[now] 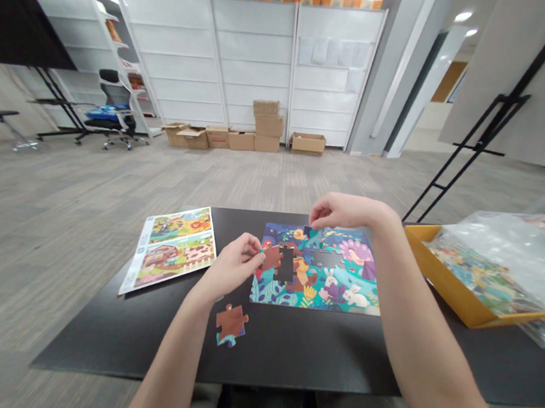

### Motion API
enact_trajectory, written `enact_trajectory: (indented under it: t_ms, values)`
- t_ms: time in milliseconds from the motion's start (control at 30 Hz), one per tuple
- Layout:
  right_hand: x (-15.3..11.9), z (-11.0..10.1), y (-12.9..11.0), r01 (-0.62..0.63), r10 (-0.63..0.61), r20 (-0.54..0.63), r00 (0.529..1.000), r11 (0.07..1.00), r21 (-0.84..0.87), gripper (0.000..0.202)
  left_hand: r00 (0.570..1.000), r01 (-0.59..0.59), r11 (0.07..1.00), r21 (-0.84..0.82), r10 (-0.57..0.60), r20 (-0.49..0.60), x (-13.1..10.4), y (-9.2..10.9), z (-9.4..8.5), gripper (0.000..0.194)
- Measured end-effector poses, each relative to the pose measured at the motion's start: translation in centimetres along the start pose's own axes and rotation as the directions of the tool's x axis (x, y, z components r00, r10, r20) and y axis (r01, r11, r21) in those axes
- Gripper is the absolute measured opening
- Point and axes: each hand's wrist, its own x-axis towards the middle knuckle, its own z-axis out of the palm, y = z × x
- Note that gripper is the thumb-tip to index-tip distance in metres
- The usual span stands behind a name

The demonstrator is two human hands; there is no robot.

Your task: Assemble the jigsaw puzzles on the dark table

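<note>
A jigsaw puzzle (355, 297) with white rabbits and a pink peacock lies on the black table, largely assembled. Dark gaps show left of its middle, near the centre and by the top edge. My left hand (237, 262) is at the puzzle's left side, thumb and forefinger pinched on a brown puzzle piece (271, 256). Over the top edge, my right hand (333, 210) bends down with closed fingertips at a teal puzzle piece (315, 239); the fingers partly hide their grip. One loose brown and teal puzzle piece (231, 323) rests on the table below my left hand.
Left of the puzzle lies a picture sheet (178, 246) with animal scenes. A yellow box (463, 289) holding bagged puzzle pieces stands on the right, beside my right forearm. The black table's (315, 358) front edge runs close to my body.
</note>
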Motion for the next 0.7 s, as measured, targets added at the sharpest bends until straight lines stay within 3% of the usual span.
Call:
enact_trajectory:
  t_ms: [133,333,500,700]
  values:
    - [0.4,0.3,-0.2,0.012,-0.012,0.012,1.000,1.000,-0.008,0.026,1.000,0.016,1.000,0.020,-0.016,-0.011,0.4,-0.5,0.1,0.020]
    - [0.6,0.4,-0.4,0.011,-0.010,0.016,1.000,1.000,-0.025,0.026,0.995,0.038,0.998,-0.057,-0.033,0.089,1.3,-1.4,0.7,0.022]
    - [0.6,0.3,-0.4,0.006,-0.005,0.013,1.000,0.999,-0.033,0.028,0.988,0.106,0.974,-0.199,-0.080,0.134,1.2,-0.6,1.3,0.027]
    - [0.8,0.4,-0.1,-0.036,0.041,0.078,0.996,0.997,-0.062,0.029,0.988,0.131,0.961,-0.246,-0.107,0.108,1.3,-0.1,1.5,0.024]
